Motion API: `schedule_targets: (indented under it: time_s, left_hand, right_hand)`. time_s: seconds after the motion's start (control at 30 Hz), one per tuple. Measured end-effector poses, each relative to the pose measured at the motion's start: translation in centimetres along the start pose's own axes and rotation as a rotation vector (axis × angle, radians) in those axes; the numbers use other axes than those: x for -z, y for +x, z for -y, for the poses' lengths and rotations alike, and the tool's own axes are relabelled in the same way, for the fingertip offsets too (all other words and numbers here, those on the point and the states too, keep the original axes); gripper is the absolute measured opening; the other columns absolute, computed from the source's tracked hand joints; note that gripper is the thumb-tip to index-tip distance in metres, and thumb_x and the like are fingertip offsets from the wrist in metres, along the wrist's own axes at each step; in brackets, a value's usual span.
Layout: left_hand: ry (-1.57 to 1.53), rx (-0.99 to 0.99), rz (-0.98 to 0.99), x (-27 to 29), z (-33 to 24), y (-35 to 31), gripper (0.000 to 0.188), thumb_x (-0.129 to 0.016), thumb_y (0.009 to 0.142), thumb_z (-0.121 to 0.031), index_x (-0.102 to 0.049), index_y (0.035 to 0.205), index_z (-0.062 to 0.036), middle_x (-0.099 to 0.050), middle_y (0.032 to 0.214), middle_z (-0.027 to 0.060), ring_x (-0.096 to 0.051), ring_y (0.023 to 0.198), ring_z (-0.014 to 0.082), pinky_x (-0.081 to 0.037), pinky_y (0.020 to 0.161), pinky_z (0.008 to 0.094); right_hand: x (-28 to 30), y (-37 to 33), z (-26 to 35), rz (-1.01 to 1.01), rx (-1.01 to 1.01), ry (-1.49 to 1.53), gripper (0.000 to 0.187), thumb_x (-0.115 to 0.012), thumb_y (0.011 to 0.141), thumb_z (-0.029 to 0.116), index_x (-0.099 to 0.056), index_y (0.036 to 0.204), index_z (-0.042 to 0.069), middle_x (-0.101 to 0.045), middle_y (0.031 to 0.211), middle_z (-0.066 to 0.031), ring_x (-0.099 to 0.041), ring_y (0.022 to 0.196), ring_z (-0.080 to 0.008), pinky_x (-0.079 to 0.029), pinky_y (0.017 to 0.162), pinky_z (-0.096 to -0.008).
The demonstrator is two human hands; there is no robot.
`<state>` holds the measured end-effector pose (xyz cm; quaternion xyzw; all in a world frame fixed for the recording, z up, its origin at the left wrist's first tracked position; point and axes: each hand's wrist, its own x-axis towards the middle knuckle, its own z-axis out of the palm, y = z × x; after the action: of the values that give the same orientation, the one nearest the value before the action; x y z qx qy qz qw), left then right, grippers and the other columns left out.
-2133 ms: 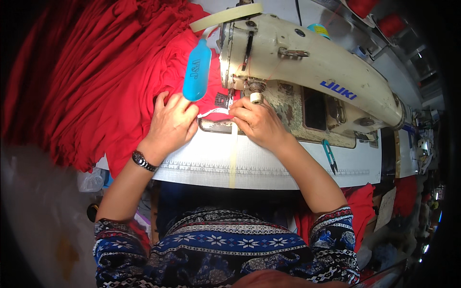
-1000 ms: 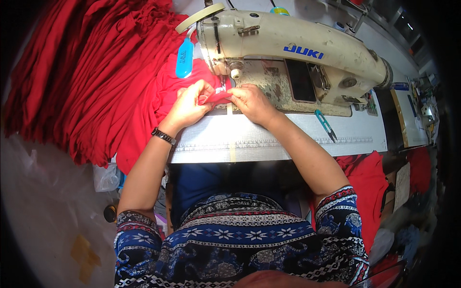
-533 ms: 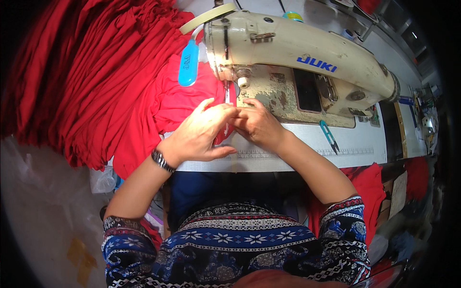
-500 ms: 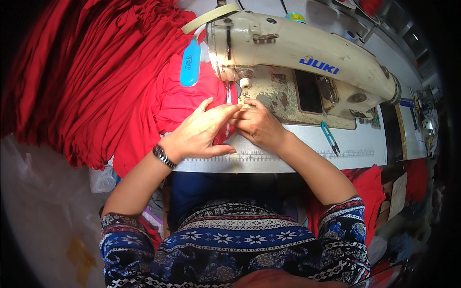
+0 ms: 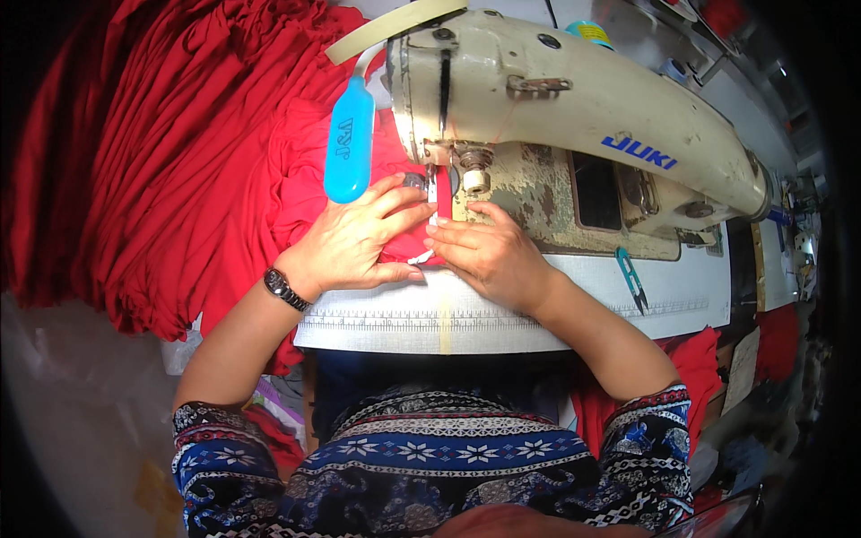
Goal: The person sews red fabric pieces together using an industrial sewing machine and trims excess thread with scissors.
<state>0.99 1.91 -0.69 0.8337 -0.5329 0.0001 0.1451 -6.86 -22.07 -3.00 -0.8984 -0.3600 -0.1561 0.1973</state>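
Red fabric (image 5: 314,157) lies bunched under the needle area of a cream sewing machine (image 5: 538,85). A narrow white strip (image 5: 432,193) runs along its right edge, beside the presser foot. My left hand (image 5: 354,233) rests on the fabric with its fingers spread, left of the needle. Close to it on the right, my right hand (image 5: 493,255) has its fingers drawn together at the fabric's edge by the white strip. The right fingertips grip the edge there; the thumb is largely hidden. A dark wristwatch (image 5: 285,289) is on my left wrist.
A large pile of red fabric (image 5: 152,134) fills the left. A blue lamp-like piece (image 5: 349,148) hangs beside the machine head. Teal thread snips (image 5: 631,280) lie on the white table (image 5: 377,336), near a printed ruler strip (image 5: 502,320). More red cloth (image 5: 691,359) hangs at the lower right.
My left hand has drawn apart from my right and now lies flatter on the fabric. More of the red edge beside the white strip shows. The whole view has shifted slightly.
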Motion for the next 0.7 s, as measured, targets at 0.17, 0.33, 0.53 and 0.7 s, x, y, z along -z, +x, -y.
schedule_targets:
  time_s: [0.17, 0.33, 0.53, 0.7]
  left_hand:
    - [0.004, 0.037, 0.038, -0.3, 0.6, 0.2, 0.087, -0.068, 0.079, -0.069, -0.051, 0.145, -0.0152, -0.049, 0.145, 0.0094, -0.042, 0.140, 0.0303, -0.024, 0.103, 0.0766]
    - [0.020, -0.020, -0.103, 0.0, 1.0, 0.8, 0.076, -0.077, 0.079, -0.054, -0.057, 0.134, -0.0069, -0.054, 0.135, 0.0131, -0.047, 0.135, 0.0362, -0.043, 0.109, 0.0477]
    - [-0.091, -0.005, -0.144, 0.0, 2.3, 1.4, 0.076, -0.078, 0.081, -0.049, -0.053, 0.132, 0.0009, -0.055, 0.133, 0.0192, -0.048, 0.134, 0.0406, -0.041, 0.111, 0.0476]
    - [-0.082, 0.011, -0.135, 0.1, 2.8, 1.8, 0.074, -0.078, 0.082, -0.048, -0.052, 0.131, 0.0014, -0.055, 0.131, 0.0204, -0.049, 0.131, 0.0409, -0.042, 0.109, 0.0473]
  right_hand:
    - [0.5, 0.4, -0.2, 0.011, -0.015, 0.008, 0.024, -0.066, 0.089, 0.015, -0.074, 0.110, 0.009, -0.073, 0.114, -0.0041, -0.067, 0.114, -0.0149, -0.042, 0.107, -0.0462]
    - [0.4, 1.1, -1.0, -0.010, -0.050, 0.030, 0.025, -0.067, 0.088, 0.015, -0.074, 0.111, 0.010, -0.074, 0.114, -0.0040, -0.067, 0.112, -0.0150, -0.041, 0.107, -0.0471]
    - [0.6, 1.8, -1.9, 0.007, -0.075, 0.044, 0.024, -0.068, 0.089, 0.015, -0.075, 0.111, 0.011, -0.074, 0.113, -0.0032, -0.068, 0.105, -0.0158, -0.040, 0.108, -0.0479]
    - [0.1, 2.2, -2.2, -0.025, -0.111, 0.072, 0.021, -0.069, 0.088, 0.015, -0.075, 0.109, 0.012, -0.073, 0.109, -0.0012, -0.066, 0.101, -0.0171, -0.040, 0.106, -0.0475]
